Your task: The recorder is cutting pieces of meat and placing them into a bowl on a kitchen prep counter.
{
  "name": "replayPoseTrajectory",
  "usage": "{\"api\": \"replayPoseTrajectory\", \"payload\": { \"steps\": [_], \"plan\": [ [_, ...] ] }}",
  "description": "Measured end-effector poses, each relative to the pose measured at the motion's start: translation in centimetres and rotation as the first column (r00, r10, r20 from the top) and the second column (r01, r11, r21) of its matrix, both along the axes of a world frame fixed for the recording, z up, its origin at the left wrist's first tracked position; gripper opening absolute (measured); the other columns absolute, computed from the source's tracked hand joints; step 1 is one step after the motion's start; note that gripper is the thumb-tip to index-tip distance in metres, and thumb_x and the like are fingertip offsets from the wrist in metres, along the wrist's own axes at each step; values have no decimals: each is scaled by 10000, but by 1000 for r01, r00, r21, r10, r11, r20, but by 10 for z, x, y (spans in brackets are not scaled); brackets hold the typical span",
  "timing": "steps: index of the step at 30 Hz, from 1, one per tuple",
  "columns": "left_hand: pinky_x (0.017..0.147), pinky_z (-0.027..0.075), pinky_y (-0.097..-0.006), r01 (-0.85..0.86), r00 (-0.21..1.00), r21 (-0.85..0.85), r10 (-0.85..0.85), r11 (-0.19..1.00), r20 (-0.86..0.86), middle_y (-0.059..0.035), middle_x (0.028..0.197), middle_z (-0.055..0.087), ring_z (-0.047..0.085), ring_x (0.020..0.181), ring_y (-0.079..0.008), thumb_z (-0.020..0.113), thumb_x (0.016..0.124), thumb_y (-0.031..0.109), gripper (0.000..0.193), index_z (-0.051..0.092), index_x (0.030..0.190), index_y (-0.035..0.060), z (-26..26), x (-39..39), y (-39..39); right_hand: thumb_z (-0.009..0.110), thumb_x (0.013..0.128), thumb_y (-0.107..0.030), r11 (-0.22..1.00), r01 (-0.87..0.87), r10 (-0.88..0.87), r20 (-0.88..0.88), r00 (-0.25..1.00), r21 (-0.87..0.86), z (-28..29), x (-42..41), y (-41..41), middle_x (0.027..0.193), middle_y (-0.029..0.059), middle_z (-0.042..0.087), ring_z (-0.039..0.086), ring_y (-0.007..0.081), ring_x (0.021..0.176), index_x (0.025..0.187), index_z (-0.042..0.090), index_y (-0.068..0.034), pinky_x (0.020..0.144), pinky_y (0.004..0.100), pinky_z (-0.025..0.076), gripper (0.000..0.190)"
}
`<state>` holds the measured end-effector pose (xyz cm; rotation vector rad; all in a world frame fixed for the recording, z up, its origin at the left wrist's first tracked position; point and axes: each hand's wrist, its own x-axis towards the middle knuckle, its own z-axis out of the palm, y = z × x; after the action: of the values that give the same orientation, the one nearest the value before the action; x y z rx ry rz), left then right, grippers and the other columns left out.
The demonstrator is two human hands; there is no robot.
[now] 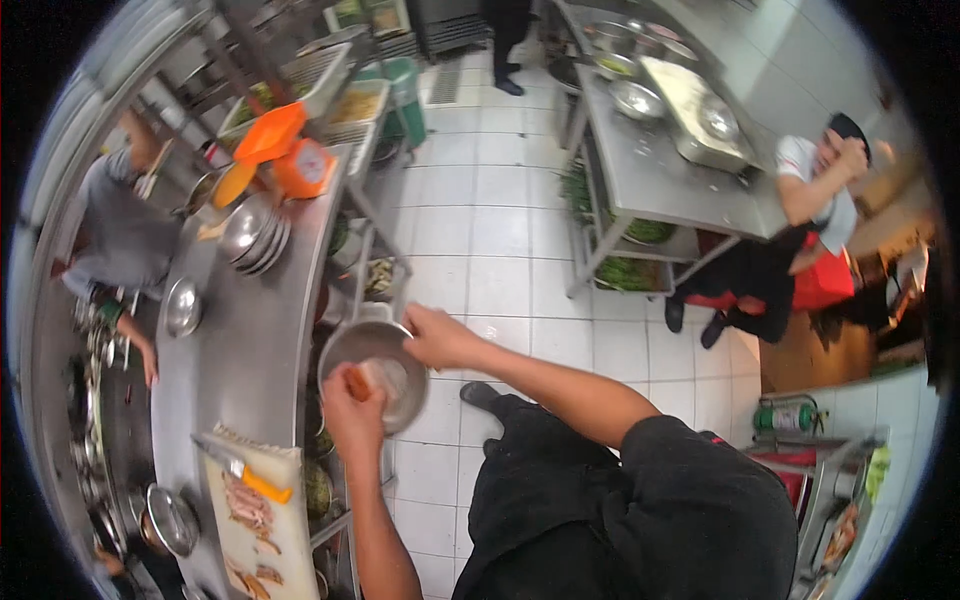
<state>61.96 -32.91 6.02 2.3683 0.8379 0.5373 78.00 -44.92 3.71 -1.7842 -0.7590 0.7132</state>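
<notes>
A deep metal bowl [409, 352] is held over the floor beside the counter, its rim gripped by my right hand [446, 339]. Over the bowl's opening, my left hand [356, 409] has its fingers around a small orange-brown thing [358, 382], too blurred to name. Something whitish [390, 379] lies inside the bowl. Nearer me on the counter, a white cutting board [225, 525] bears sliced meat [247, 506] and a knife with a yellow handle [262, 484].
The steel counter [247, 337] holds a metal bowl [183, 307], stacked bowls [255, 232] and an orange scale [304, 169]. A person [127, 225] stands behind it. To the right are a steel table [652, 180] and a seated person [810, 180]; another person's legs [510, 45] show beyond.
</notes>
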Motion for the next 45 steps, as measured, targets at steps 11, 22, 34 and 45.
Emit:
{"api": "replayPoseTrajectory", "payload": {
  "steps": [11,22,34,45],
  "plan": [
    [622,582,-359,-60,989,-795,-73,604,-131,-144,1012,537,624,810,-246,690,756,76,434,477,1123,-14,-113,34,-166,566,811,-56,959,181,-253,-369,894,-218,-73,40,-275,664,94,550,546,164,469,941,447,-27,390,310,431,179],
    [539,580,-327,-172,983,-709,72,684,-168,-162,977,620,674,766,-240,625,733,-5,224,511,925,-9,-225,136,-354,649,882,-186,922,247,-289,-105,952,-299,-218,265,-403,700,44,616,575,115,565,868,613,-47,505,282,498,145],
    [497,529,-313,-226,974,-841,94,491,-207,-115,752,617,645,577,-184,602,760,-2,230,437,918,26,-233,252,-447,379,967,-418,739,561,242,924,296,-373,-433,486,-495,1229,179,573,479,362,1192,1218,556,-13,986,481,390,508],
    [497,552,-304,-230,969,-797,55,558,-241,-92,780,570,621,597,-169,602,731,-4,221,435,874,24,-261,308,-472,409,971,-385,779,588,38,952,302,-218,-383,458,-583,1154,172,611,538,339,1115,1161,585,-4,943,457,427,460]
  ]
}}
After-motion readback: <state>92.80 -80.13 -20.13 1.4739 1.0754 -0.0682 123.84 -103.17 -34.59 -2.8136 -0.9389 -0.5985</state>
